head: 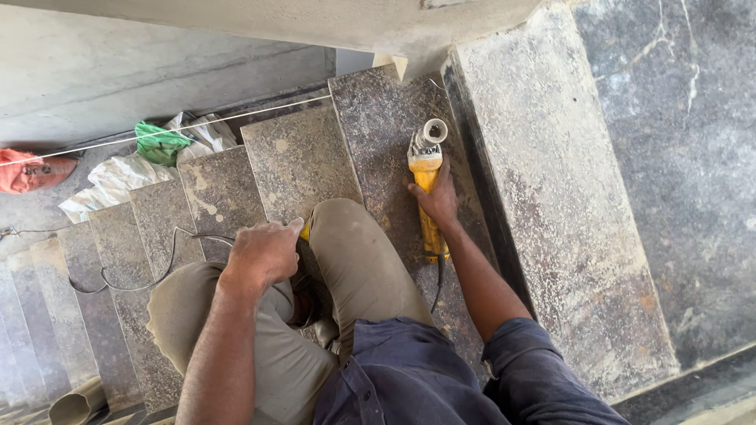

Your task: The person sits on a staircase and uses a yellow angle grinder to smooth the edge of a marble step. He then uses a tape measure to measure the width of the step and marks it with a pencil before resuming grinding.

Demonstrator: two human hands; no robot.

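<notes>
My right hand (438, 197) grips the body of the yellow angle grinder (426, 189), which lies on the dusty dark stone stair tread (378, 118) in the upper middle of the frame. My left hand (264, 252) is clenched on a small yellow object (304, 231) beside my knee (339, 220). The grinder's thin black power cord (438, 283) runs close by my leg; I judge it could snag and jerk the tool.

Navy rolled-sleeve shirt (409, 378), dusty khaki trousers (354, 260)
</notes>
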